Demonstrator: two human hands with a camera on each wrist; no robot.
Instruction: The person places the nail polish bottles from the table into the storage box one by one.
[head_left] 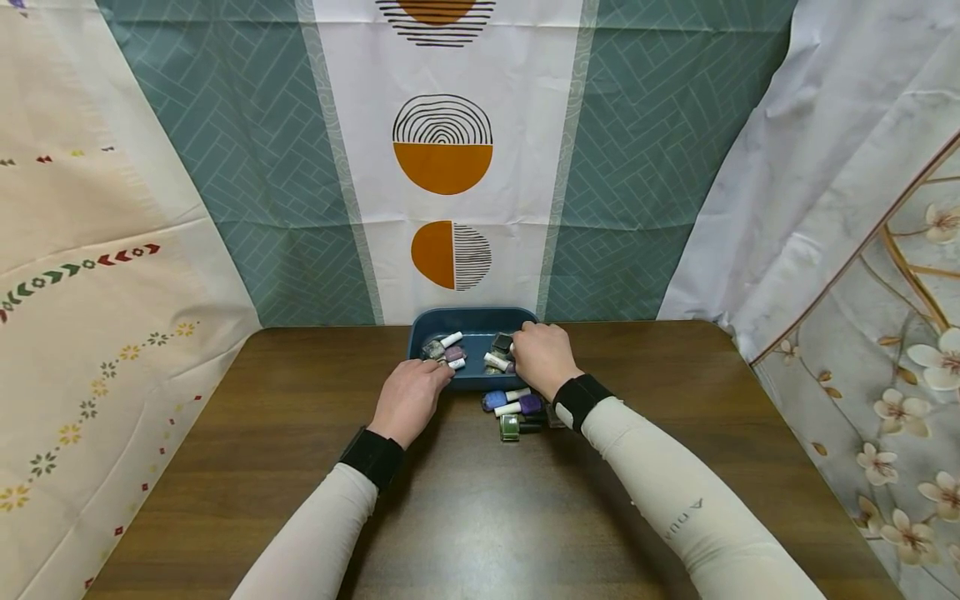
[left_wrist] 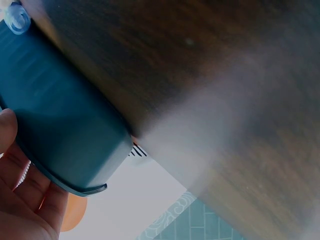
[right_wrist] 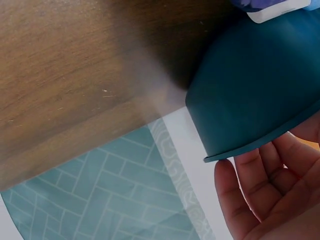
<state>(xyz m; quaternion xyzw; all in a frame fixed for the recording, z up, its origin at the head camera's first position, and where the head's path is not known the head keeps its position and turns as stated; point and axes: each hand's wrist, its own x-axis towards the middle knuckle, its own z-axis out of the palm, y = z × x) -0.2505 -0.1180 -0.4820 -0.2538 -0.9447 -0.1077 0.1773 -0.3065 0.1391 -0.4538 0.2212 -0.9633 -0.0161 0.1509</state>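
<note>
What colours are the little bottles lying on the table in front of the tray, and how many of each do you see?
Blue bottle: 1
Purple bottle: 1
Green bottle: 1
Partly hidden bottle, colour unclear: 1
Total visible in front of the tray: 4

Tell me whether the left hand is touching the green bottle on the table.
Apart. The head view shows bare tabletop plainly between the left hand and the green bottle.

Wood-grained table (head_left: pixel 465 517), softly glossy; smooth tray (left_wrist: pixel 70 115), probably plastic.
</note>
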